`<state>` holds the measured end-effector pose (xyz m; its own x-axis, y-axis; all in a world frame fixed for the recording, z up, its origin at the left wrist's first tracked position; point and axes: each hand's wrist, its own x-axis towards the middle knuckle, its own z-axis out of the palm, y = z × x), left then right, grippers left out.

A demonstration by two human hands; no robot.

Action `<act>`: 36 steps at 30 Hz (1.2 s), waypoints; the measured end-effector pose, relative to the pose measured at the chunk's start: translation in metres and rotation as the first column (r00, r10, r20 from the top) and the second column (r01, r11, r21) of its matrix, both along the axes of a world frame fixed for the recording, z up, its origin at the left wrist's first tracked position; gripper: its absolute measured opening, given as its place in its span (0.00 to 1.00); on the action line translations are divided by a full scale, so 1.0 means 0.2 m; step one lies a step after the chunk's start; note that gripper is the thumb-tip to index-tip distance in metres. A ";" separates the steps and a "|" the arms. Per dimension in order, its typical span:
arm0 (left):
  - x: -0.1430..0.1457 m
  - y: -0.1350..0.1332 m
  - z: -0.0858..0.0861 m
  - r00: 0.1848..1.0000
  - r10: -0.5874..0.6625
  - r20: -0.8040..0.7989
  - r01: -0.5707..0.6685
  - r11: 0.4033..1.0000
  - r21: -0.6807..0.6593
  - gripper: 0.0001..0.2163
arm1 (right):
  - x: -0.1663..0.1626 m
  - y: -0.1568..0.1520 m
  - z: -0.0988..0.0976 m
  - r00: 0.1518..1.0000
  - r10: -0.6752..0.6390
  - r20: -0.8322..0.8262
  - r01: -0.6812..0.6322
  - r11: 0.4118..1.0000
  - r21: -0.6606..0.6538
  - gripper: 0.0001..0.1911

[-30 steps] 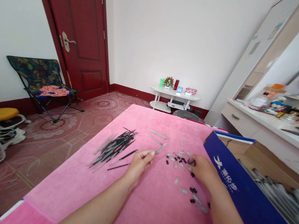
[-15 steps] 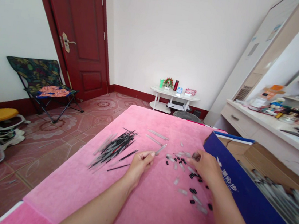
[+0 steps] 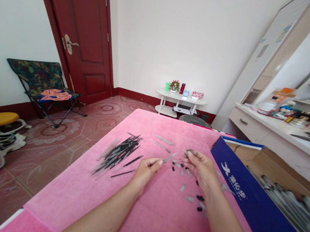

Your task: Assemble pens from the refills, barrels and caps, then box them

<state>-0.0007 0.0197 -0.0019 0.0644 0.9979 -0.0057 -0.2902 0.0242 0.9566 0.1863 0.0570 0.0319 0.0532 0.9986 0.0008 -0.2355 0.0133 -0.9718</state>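
Observation:
My left hand (image 3: 145,169) is closed in a pinch on a clear pen barrel (image 3: 168,157) whose tip points up and right. Just right of it my right hand (image 3: 202,168) has its fingers pinched on a small dark cap (image 3: 189,151). Both hover over a pink cloth-covered table (image 3: 147,214). Small black and clear pen parts (image 3: 188,185) lie scattered under and around the right hand. A heap of black refills and clear barrels (image 3: 118,151) lies to the left of my left hand.
A blue cardboard box (image 3: 248,189) holding several pens stands at the table's right side. Two clear barrels (image 3: 163,141) lie further back. Beyond are a folding chair (image 3: 45,82), a red door (image 3: 80,30), a small white side table (image 3: 180,100) and a white dresser (image 3: 283,136).
My right hand has lifted from the scattered caps and moved left and up towards the barrel tip, fingers now pinched. The left hand has barely moved.

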 end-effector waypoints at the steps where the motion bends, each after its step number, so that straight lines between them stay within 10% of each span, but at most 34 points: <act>1: 0.00 0.00 0.00 1.000 0.002 -0.001 -0.002 1.000 0.001 0.23 | 0.00 0.00 0.01 1.000 -0.002 0.016 0.002 1.000 -0.002 0.15; 19: 0.01 -0.01 0.03 1.000 -0.013 0.017 0.013 1.000 -0.020 0.19 | -0.04 -0.02 0.02 0.931 -0.019 0.364 -0.036 0.989 0.144 0.19; 36: -0.02 0.02 -0.03 0.926 0.005 0.377 -0.004 1.000 -0.004 0.18 | -0.14 -0.06 0.01 0.987 0.162 0.012 -0.159 0.981 -0.111 0.18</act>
